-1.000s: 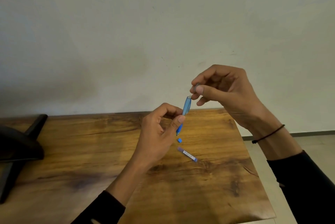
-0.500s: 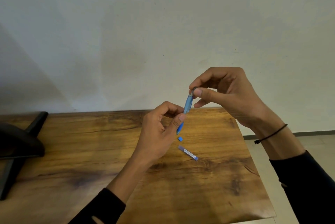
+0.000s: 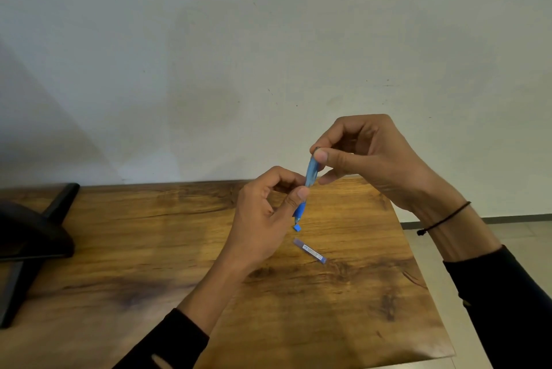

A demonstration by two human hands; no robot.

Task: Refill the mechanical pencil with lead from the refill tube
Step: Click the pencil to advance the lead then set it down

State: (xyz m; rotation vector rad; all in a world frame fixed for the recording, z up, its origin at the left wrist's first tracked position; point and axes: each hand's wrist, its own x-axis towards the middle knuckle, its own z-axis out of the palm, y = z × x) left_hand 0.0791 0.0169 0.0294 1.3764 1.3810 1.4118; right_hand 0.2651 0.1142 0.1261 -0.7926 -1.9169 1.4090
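A blue mechanical pencil is held nearly upright above the wooden table, tip down. My left hand grips its lower barrel between thumb and fingers. My right hand pinches the pencil's top end between thumb and forefinger; what lies under those fingertips is hidden. A small blue cap lies on the table just below the pencil's tip. The lead refill tube, slim and bluish with a white label, lies flat on the table a little nearer to me.
A black stand with a bar-shaped foot sits at the table's left end. A pale wall rises right behind the table. The table's right edge drops to a tiled floor.
My right hand has sunk slightly onto the pencil's top end. The view has shifted a little; the cap and the refill tube lie where they were.
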